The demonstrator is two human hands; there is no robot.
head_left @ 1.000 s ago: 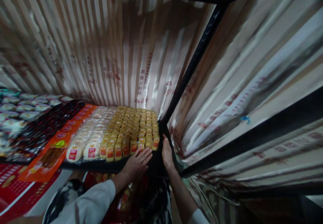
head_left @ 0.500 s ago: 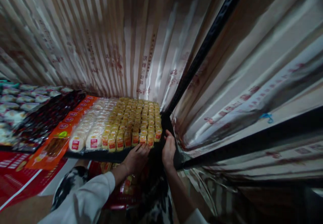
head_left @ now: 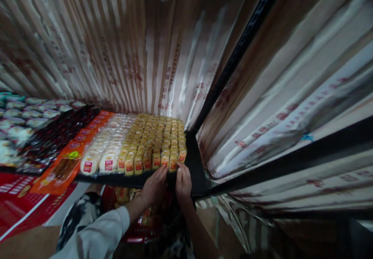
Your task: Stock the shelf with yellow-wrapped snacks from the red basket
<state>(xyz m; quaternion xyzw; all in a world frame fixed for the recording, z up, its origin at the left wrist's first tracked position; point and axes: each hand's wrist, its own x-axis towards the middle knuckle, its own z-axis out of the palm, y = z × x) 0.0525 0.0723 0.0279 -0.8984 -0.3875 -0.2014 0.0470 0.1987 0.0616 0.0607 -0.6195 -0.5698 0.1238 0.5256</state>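
Note:
Rows of small yellow wrapped snack packs (head_left: 157, 138) with red and orange labels stand on a black shelf (head_left: 196, 165). At the front end of these rows, my left hand (head_left: 155, 186) has its fingers drawn together, with the tips by the lower edge of a front pack. My right hand (head_left: 183, 181) is close beside it, fingers bent and pressed together, tips against the front of the rightmost rows. Whatever lies between the fingers of either hand is hidden. Rows of white round packs (head_left: 109, 160) adjoin the yellow ones on the left.
An orange snack bag (head_left: 62, 169) hangs over the shelf's front edge. Dark red glossy packs (head_left: 55, 134) and white packs (head_left: 17, 121) lie farther left. A red bag (head_left: 142, 228) with yellow packs is below. Striped plastic sheeting (head_left: 122, 49) and a black post (head_left: 233, 68) bound the shelf.
My right hand has moved left from the right side of the yellow rows to their front, and its fingers have come together. My left hand has shifted slightly down and left.

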